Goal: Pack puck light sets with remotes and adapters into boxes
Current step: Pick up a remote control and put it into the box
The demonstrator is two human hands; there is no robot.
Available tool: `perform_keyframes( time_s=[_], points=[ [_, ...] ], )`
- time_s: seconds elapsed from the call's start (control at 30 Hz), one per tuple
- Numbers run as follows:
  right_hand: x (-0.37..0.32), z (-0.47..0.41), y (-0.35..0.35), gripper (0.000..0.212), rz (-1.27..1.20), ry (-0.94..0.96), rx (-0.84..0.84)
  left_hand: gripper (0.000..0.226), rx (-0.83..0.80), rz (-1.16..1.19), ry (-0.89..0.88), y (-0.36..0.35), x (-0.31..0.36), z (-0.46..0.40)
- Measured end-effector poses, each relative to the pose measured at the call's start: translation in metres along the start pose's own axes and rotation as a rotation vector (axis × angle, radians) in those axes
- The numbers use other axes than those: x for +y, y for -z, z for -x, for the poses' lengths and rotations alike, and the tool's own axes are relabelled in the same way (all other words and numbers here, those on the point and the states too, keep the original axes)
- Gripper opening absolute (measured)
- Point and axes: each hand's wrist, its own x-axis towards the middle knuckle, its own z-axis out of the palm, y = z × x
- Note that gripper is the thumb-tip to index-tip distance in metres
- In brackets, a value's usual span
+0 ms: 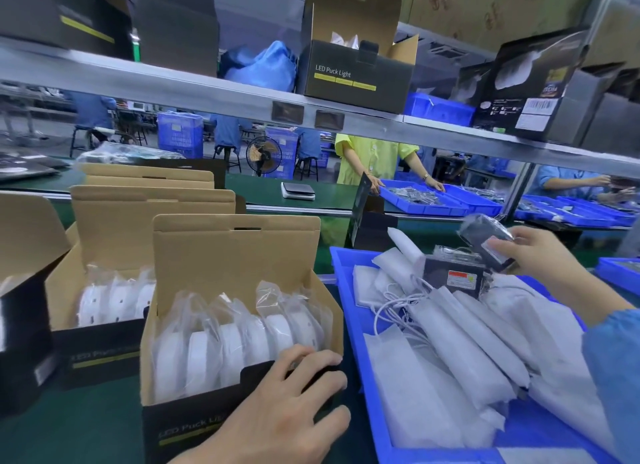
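Head view | left hand [291,404] grips nearest box [194,425], four pucks [239,345] | right hand [533,252] pinches one bagged adapter [485,235]

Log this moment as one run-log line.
left hand: grips front edge of open box | right hand: holds bagged dark item above blue bin | puck lights: in box

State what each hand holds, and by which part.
The right hand pinches one end of a dark bagged item above the blue bin. The left hand grips the front corner of the open box.
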Motion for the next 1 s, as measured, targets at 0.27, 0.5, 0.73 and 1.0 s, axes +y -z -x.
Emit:
perform_keyframes(
  time_s=[0.27,0.5,0.73,1.0],
  points=[
    [-0.026,0.012,-0.012,0.013,-0.573,-0.252,0.033,0.010,-0.015,-0.045,0.047,0.006,0.003,0.001],
    [-0.047,0.022,-0.041,0.017,0.544,0.194,-0.436,0.013,0.260,-0.082,0.140,0.072,-0.028,-0.027],
    [-0.048,0.024,-0.043,0.029,0.946,0.307,-0.402,0.014,0.462,0.129,0.810,0.136,-0.137,-0.007],
    [-0.043,0.036,-0.025,0.014,0.831,0.396,-0.453,0.030,0.378,0.366,1.059,0.077,-0.125,0.026]
  ],
)
